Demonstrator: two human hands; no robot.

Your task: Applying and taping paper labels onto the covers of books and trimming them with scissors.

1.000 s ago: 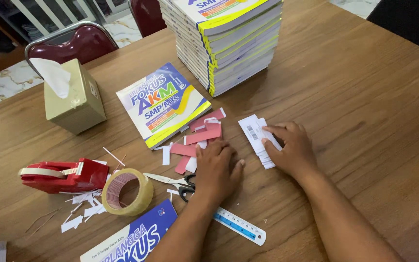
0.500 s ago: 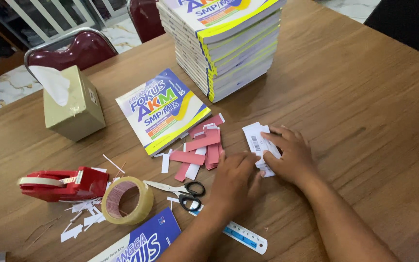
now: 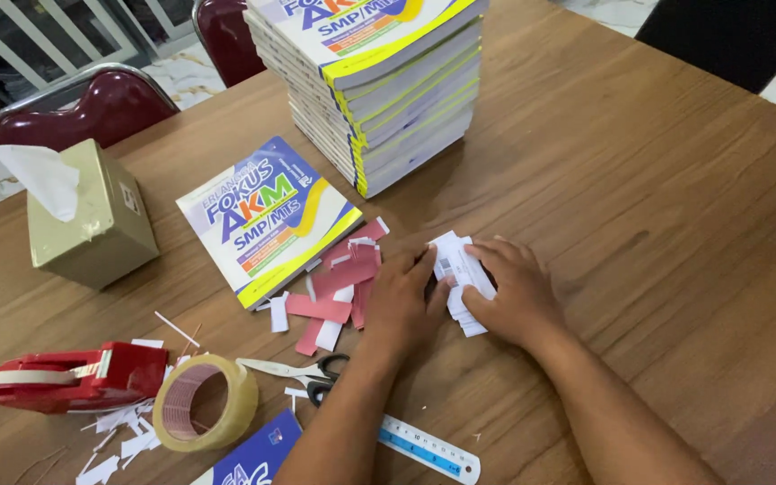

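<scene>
My left hand [image 3: 401,301] and my right hand [image 3: 514,292] both rest on a small stack of white paper slips [image 3: 460,269] lying on the wooden table [image 3: 639,207]. The fingers of both hands press on the slips from either side. Just left of my left hand lie pink and white paper strips [image 3: 339,287], scattered loosely. A single blue and white book [image 3: 267,216] with a yellow edge lies flat beyond the strips. A tall stack of the same books [image 3: 379,81] stands at the back.
Scissors [image 3: 298,373] and a blue-and-white ruler [image 3: 428,447] lie near my left forearm. A tape roll [image 3: 207,401], a red tape dispenser [image 3: 74,377] and paper scraps sit at front left. A tissue box [image 3: 92,216] stands at left. Two dark red chairs [image 3: 105,103] are behind the table.
My left hand moved right, off the pink strips, onto the white slips beside my right hand. The view shifted closer.
</scene>
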